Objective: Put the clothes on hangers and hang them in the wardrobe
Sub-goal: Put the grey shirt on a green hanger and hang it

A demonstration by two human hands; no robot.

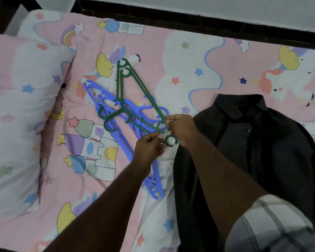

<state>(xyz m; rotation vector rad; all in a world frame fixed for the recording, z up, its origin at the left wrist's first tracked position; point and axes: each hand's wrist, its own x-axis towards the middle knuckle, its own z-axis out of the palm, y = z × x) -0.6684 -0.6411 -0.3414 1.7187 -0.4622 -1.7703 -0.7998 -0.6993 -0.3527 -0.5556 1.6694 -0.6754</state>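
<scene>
**Pulling one green hanger free of the pile**

Head view: my left hand [149, 146] and right hand [182, 129] meet at centre frame, each grip pinching the near end of the green hangers [135, 91]. Two green hangers lie nested, their long axis running up and left from my fingers, tangled over the blue hangers [116, 128] on the bed [171, 51]. An open green end ring sits just between my hands. The black shirt [253, 142] lies flat just right of my right hand, collar toward the top of the frame, so the right hand is nearer it. A pillow [22, 115] fills the left. No wardrobe shows.
</scene>
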